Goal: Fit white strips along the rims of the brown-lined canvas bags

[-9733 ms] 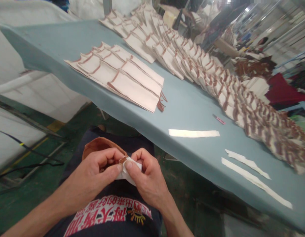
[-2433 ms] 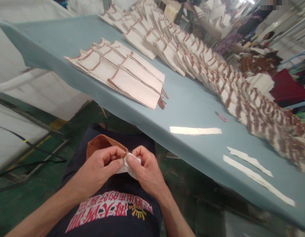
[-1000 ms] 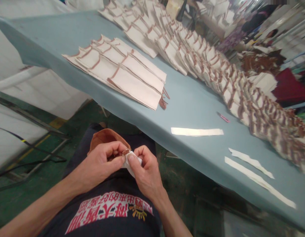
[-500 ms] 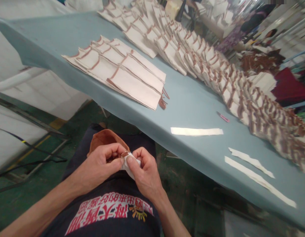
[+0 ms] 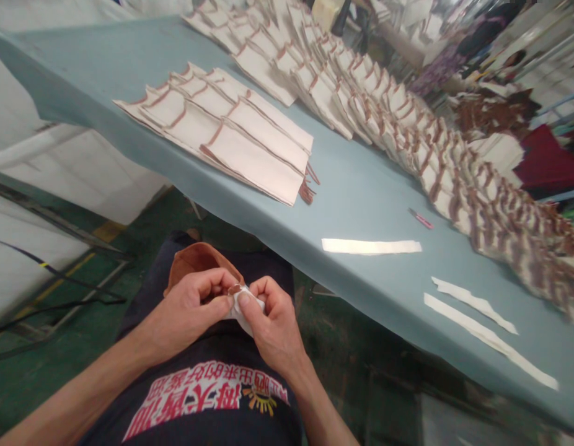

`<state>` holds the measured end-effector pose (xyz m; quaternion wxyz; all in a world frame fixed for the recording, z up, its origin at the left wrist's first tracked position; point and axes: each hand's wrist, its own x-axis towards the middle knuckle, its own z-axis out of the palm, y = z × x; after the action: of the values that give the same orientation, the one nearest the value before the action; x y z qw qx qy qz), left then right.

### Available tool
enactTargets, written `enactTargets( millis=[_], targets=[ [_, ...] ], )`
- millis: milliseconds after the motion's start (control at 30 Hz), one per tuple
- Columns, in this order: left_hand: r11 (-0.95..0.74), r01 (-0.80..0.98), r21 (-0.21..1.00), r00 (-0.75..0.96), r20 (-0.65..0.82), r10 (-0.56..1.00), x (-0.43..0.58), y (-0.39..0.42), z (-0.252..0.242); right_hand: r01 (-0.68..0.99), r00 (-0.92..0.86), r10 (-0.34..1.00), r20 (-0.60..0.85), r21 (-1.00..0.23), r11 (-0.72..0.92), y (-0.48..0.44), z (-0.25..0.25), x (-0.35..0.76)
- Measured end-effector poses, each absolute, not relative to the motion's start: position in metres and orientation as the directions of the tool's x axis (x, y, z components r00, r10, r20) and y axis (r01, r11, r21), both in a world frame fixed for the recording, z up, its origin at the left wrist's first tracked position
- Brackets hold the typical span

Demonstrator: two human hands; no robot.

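Observation:
Both hands meet above my dark apron (image 5: 194,396), fingertips nearly touching. My left hand (image 5: 201,303) is closed on the edge of a brown piece of material (image 5: 194,260), whose wide part rests on my lap behind the fingers. Thumb and fingers of my right hand (image 5: 271,310) pinch a small white cloth (image 5: 243,313) against the brown edge. Exactly how the two materials join is hidden by the fingertips.
Across the blue-green table (image 5: 361,192) lie overlapping cream pieces with brown edges (image 5: 254,148), brown scraps (image 5: 307,193), a pink-handled tool (image 5: 421,218) and white strips (image 5: 370,246). Long rows of similar pieces (image 5: 384,118) line its far side. A metal frame (image 5: 59,229) stands left.

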<state>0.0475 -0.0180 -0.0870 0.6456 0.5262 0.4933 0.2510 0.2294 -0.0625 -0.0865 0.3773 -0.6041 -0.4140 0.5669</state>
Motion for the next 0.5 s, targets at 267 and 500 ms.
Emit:
enactTargets(
  millis=[267,500],
  targets=[
    [0.396,0.221,0.891,0.375,-0.453,0.809,0.052,-0.014,-0.077,0.061,0.016,0.925,-0.381,-0.923,-0.381,-0.064,-0.089,0.229],
    [0.474,0.226,0.851,0.37,-0.525,0.767,0.055,-0.012,-0.078,0.023,0.006,0.911,-0.412,-0.911,-0.412,-0.065,-0.106,0.228]
  ],
)
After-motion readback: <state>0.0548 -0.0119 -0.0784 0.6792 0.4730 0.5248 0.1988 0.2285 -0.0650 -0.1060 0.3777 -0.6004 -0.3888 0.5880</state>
